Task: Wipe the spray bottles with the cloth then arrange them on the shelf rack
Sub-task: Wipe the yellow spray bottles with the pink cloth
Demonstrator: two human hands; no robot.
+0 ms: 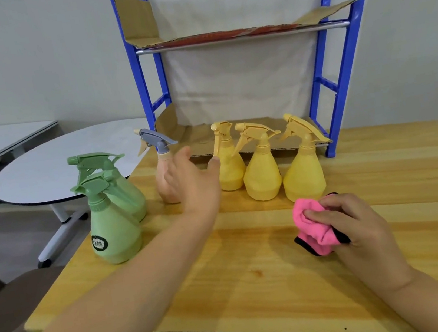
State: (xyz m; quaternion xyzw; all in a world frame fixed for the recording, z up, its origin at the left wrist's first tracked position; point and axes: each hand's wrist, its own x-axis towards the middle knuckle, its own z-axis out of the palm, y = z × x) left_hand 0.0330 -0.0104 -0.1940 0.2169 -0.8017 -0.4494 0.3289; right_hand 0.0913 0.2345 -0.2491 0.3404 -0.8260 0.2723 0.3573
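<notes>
Six bottles: plastic trigger spray bottles stand upright on the pale wooden tabletop, long axes vertical.
Left hand: fingers spread wide, palm just in front of the peach spray bottle with a grey trigger head, thumb tip near the leftmost yellow bottle; whether it touches the peach bottle I cannot tell.
Peach bottle: nozzle points left and away.
Three yellow spray bottles: a row right of the left hand, before the shelf; nozzles point left.
Two green spray bottles: left of the hand at the tabletop's edge, nozzles left.
Right hand: closed around the bunched pink cloth with black trim, resting on the tabletop near the rightmost yellow bottle.
Blue metal shelf rack: behind the bottles, its shelves lined with brown cardboard.
</notes>
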